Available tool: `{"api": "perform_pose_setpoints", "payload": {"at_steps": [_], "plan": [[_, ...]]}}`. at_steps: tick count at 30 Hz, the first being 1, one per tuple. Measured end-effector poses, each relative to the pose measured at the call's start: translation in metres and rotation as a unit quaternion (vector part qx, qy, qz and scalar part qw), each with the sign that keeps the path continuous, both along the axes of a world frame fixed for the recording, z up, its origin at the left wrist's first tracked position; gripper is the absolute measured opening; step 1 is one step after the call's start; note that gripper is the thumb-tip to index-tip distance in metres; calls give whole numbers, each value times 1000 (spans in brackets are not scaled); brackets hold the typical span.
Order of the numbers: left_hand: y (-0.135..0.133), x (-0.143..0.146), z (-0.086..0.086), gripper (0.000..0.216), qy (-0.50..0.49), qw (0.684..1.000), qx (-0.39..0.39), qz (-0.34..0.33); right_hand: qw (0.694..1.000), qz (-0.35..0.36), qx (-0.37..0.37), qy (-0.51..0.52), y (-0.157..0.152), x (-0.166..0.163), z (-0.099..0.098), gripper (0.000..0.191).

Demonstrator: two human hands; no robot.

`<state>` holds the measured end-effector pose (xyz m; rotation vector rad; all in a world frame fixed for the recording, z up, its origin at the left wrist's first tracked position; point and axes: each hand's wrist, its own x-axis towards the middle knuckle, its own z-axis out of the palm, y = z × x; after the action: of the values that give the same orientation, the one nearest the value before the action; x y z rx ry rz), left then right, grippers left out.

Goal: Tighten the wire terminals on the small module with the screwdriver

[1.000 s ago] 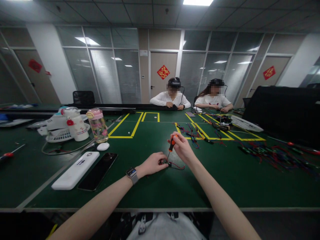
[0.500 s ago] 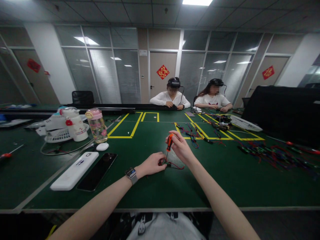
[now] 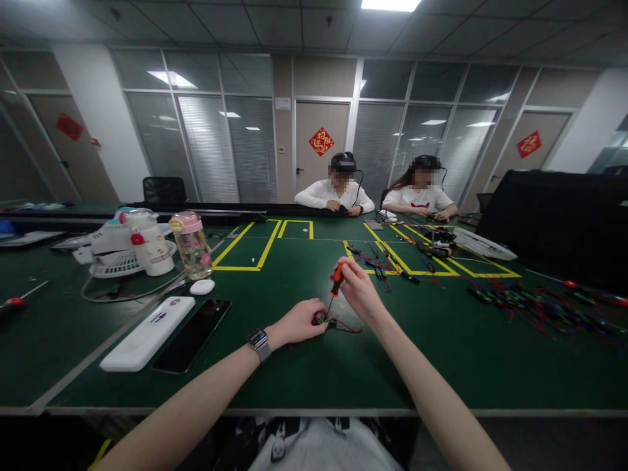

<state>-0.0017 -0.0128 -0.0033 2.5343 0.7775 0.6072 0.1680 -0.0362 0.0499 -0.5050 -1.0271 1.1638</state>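
Note:
My right hand (image 3: 357,288) grips an orange-and-black screwdriver (image 3: 337,281) by its handle. The shaft slants down and its tip meets a small green part with red and black wires (image 3: 328,320) on the table. My left hand (image 3: 303,320), with a watch (image 3: 258,340) on its wrist, is closed on the near left side of that wired part and presses it to the table. The left fingertips partly cover the part, so its exact kind is hard to make out.
A white power bank (image 3: 147,335), a black phone (image 3: 192,337) and a pink-lidded bottle (image 3: 191,245) are on the left. Loose wired parts (image 3: 377,261) lie ahead, with a larger wire heap (image 3: 544,304) right. Two people sit across the green table (image 3: 294,386).
The screwdriver's handle has tilted slightly to the right along with my right hand, while its tip stays at the wired part. My left hand keeps its place.

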Motion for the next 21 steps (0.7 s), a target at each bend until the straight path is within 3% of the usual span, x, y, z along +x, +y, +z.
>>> {"api": "perform_pose_setpoints", "payload": {"at_steps": [6,14,21], "plan": [[2,1,-3,9,-5,1000,9,-2,998,55,-1,4,-5,-4,2,26],[1,0,-4,9,-7,1000,3,0,1000,18,9,19,-2,-3,0,25],[1,1,-2,11,-4,1000,4,1,998,60,16,-11,-4,-3,-1,26]]}}
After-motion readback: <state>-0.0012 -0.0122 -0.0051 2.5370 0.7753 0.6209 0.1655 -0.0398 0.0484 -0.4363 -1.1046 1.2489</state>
